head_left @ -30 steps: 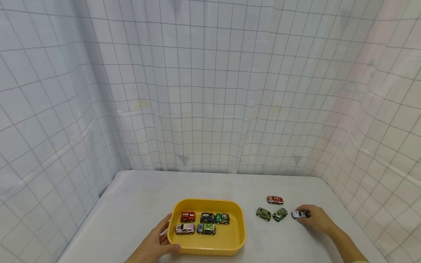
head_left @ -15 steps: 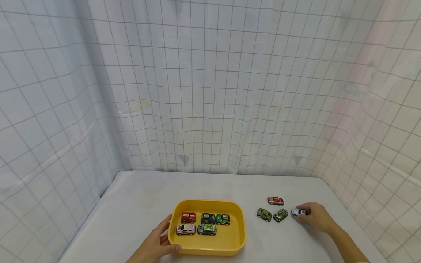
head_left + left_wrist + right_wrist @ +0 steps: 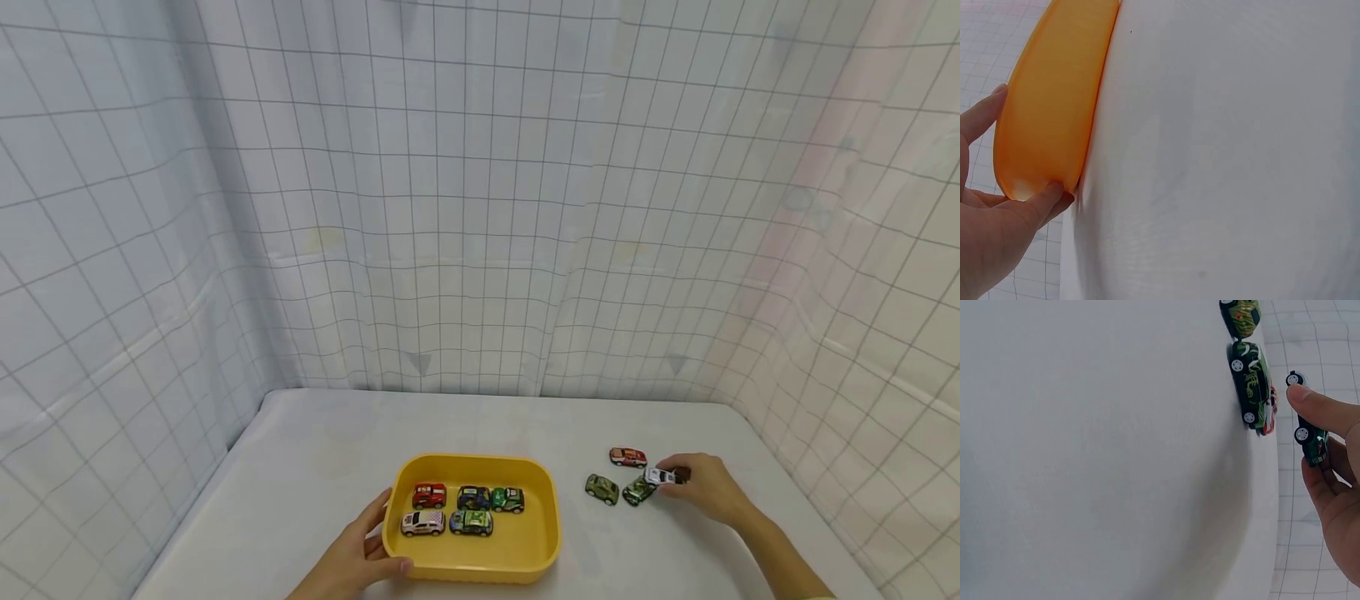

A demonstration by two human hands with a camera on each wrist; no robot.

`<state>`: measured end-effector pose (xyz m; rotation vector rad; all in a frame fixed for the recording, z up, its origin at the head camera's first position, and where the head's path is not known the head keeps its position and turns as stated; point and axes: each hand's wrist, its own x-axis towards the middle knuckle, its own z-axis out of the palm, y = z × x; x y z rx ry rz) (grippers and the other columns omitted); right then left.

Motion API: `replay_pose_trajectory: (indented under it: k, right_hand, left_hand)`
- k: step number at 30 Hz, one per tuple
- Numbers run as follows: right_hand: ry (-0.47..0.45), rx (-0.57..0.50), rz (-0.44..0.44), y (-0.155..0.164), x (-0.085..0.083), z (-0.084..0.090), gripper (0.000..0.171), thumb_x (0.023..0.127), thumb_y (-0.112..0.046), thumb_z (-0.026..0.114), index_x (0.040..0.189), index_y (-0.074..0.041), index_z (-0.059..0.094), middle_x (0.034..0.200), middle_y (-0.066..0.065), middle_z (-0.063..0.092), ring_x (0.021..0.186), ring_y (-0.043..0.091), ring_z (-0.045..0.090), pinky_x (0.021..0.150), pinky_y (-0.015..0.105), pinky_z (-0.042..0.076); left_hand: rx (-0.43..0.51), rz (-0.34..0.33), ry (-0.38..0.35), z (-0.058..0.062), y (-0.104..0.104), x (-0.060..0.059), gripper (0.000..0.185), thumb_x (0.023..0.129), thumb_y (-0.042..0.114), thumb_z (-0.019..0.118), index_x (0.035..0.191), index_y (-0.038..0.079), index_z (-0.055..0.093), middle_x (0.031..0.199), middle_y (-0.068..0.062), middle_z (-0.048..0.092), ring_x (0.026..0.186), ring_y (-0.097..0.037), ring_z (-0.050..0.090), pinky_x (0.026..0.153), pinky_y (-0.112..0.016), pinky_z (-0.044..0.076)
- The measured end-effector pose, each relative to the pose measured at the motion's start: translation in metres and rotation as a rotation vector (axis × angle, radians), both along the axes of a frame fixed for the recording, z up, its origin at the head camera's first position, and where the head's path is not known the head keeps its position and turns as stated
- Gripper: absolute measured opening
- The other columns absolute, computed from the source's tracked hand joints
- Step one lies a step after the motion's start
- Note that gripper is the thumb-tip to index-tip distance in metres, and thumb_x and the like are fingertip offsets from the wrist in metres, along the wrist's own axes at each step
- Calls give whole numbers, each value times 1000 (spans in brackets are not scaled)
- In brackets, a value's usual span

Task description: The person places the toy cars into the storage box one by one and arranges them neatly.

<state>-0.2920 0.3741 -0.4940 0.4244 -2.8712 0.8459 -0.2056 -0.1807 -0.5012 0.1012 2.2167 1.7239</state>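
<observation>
The right hand [image 3: 708, 487] pinched the small white toy car [image 3: 659, 476], lifted right of the yellow plastic tray [image 3: 480, 567], nose toward it

Count: 1 yellow tray [image 3: 547, 517] holding 5 toy cars [image 3: 468, 508]; 4 toy cars [image 3: 628, 479] outside it; 2 hands [image 3: 708, 487].

Staged recording booth, not home: white grid-patterned curtains [image 3: 480, 208] enclosing white table [image 3: 315, 467] on three sides; yellow tray [image 3: 540, 533] and toy cars [image 3: 628, 457] sitting on tabletop.
</observation>
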Motion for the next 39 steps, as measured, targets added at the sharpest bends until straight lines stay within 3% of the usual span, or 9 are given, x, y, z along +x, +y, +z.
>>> replay_pose_trajectory:
  k: [6,11,17,23,31,34,39]
  right_hand:
    - [18,-7,42,-13,3,4,32,84,-25,87,110,-7,78,109,6,75,99,27,67,81,42,57]
    - [86,-4,117,-25,3,8,34,85,-22,86,113,-5,78,112,7,75,104,32,69,86,48,58]
    - [116,-14,204,-46,3,14,37,88,-24,84,118,-3,77,115,6,74,105,31,69,84,42,60]
    - [104,-37,268,-72,5,20,40,90,-27,82,119,0,76,126,17,70,118,39,65,96,55,54]
    - [114,-27,351,-106,6,22,35,91,-28,81,118,-6,78,114,-1,71,98,13,65,85,34,60]
    - [114,-19,354,-117,7,25,34,92,-29,81,119,-9,78,114,-3,71,100,12,65,87,35,60]
    - [128,-31,410,-138,8,27,32,93,-30,80,118,-11,78,113,-5,72,102,13,66,90,49,58]
  left_hand:
    - [-2,1,3,-1,0,-1,112,88,28,86,164,-2,9,160,-42,13,135,-52,47,97,-41,56]
    - [-12,7,2,0,1,-1,112,87,27,87,164,-2,10,161,-40,14,134,-52,48,97,-41,57]
    - [0,4,-3,0,0,-1,112,87,26,87,164,-1,10,161,-40,13,134,-52,48,97,-41,57]
    - [23,6,-13,-2,-1,-2,112,87,24,87,164,-1,9,161,-41,12,133,-52,49,96,-41,57]
    - [-2,7,-9,-2,0,-3,111,88,27,86,164,-1,10,161,-40,13,133,-52,49,96,-42,57]
    - [-4,8,-11,-2,0,-3,112,87,27,86,164,-1,10,162,-39,13,133,-50,50,97,-41,57]
    - [-8,13,-17,0,0,-2,112,87,27,87,164,0,10,161,-41,14,134,-51,48,97,-42,56]
